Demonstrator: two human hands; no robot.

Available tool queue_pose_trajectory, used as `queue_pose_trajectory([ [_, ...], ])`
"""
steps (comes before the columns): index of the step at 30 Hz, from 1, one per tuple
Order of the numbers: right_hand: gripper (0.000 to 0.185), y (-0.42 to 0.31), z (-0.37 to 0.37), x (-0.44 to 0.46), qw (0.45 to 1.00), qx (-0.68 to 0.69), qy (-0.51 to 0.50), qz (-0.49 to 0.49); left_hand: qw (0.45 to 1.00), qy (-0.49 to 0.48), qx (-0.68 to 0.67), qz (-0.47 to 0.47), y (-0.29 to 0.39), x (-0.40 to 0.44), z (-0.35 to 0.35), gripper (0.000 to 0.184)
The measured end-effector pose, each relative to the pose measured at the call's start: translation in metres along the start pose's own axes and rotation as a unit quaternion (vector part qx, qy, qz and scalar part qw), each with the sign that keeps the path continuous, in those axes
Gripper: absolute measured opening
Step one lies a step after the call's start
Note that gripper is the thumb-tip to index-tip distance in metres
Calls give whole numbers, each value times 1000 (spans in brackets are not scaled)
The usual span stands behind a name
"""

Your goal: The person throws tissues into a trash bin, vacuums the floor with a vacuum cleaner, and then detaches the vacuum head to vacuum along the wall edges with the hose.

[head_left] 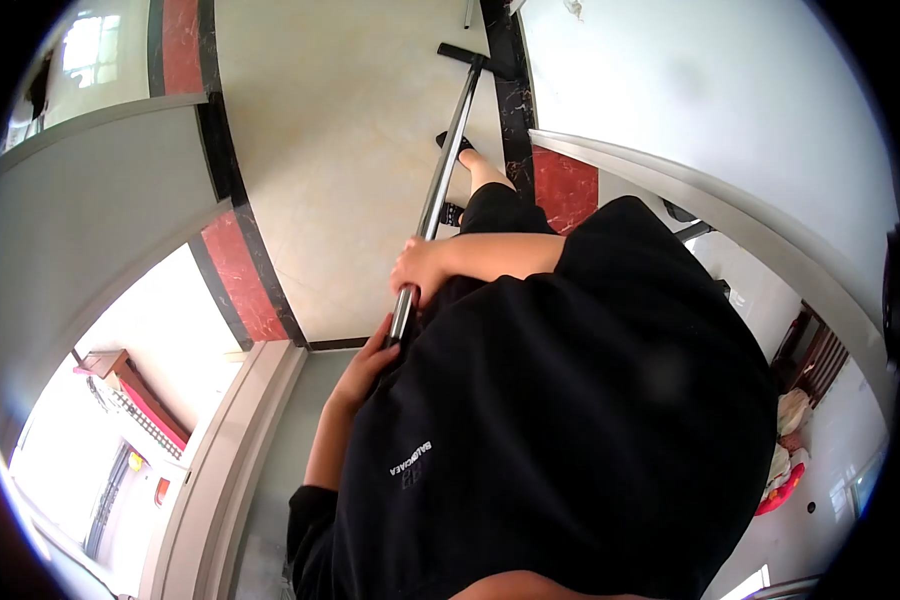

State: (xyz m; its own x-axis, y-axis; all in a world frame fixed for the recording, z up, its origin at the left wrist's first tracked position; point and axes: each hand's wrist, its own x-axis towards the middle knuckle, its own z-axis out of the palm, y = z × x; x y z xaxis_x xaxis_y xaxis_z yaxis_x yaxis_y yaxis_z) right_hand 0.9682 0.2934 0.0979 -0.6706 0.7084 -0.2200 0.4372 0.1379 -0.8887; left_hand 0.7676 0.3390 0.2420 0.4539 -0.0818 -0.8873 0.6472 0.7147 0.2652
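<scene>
A long silver pole runs from my body up to a flat black head, which lies on the beige floor near the dark border strip. My right hand is wrapped round the pole at about waist height. Closer to my body, my left hand holds the pole's near end, partly hidden by the black shirt. My feet in dark patterned slippers stand to the right of the pole.
White walls rise on the right and left. Red and black stone strips cross the doorways. A wooden piece of furniture stands in the room at lower left; cloths are piled at lower right.
</scene>
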Motion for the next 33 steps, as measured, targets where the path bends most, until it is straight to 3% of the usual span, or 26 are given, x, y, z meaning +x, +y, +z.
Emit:
queue_pose_trajectory([
  [2, 44, 4, -6, -10, 1000, -15, 3, 26, 990, 11, 138, 40, 5, 17, 9, 67],
  [4, 43, 0, -8, -4, 999, -28, -23, 28, 988, 15, 152, 32, 10, 2, 12, 66],
  [7, 48, -36, 22, 38, 998, 40, -55, -12, 995, 37, 90, -14, -4, -54, 1, 65],
  [9, 46, -58, 52, 69, 986, 121, -46, -103, 996, 39, 74, -28, -30, -87, -18, 65],
  [13, 39, -69, 35, 49, 983, 105, -95, -114, 998, 49, -16, -40, -19, -85, 3, 66],
  [15, 37, -45, 38, 27, 990, 87, -72, -84, 992, 14, -125, -7, -40, -58, 10, 66],
  [18, 37, -17, 26, 4, 997, -8, -68, -35, 996, 91, -14, -13, -15, -17, 24, 65],
  [20, 42, -10, 9, -11, 997, -68, -35, 4, 999, 25, 14, 22, -46, 16, -7, 65],
  [22, 48, -11, 6, -1, 997, -45, -51, 24, 997, 28, 61, 48, -29, -1, 5, 64],
  [25, 36, -32, 27, 41, 994, 24, -98, -50, 991, 66, 113, 32, -30, -52, 6, 62],
  [27, 35, -53, 38, 57, 991, 51, -101, -78, 997, 80, -20, 12, -38, -82, 5, 60],
  [30, 35, -65, 26, 50, 992, 31, -50, -115, 992, 94, -87, 13, -46, -84, -6, 59],
  [31, 37, -53, 21, 44, 992, 4, -26, -127, 994, 112, 1, 8, -22, -75, 9, 60],
  [33, 41, -27, 8, 25, 990, -50, 9, -132, 995, 94, -13, 36, -25, -41, 9, 60],
])
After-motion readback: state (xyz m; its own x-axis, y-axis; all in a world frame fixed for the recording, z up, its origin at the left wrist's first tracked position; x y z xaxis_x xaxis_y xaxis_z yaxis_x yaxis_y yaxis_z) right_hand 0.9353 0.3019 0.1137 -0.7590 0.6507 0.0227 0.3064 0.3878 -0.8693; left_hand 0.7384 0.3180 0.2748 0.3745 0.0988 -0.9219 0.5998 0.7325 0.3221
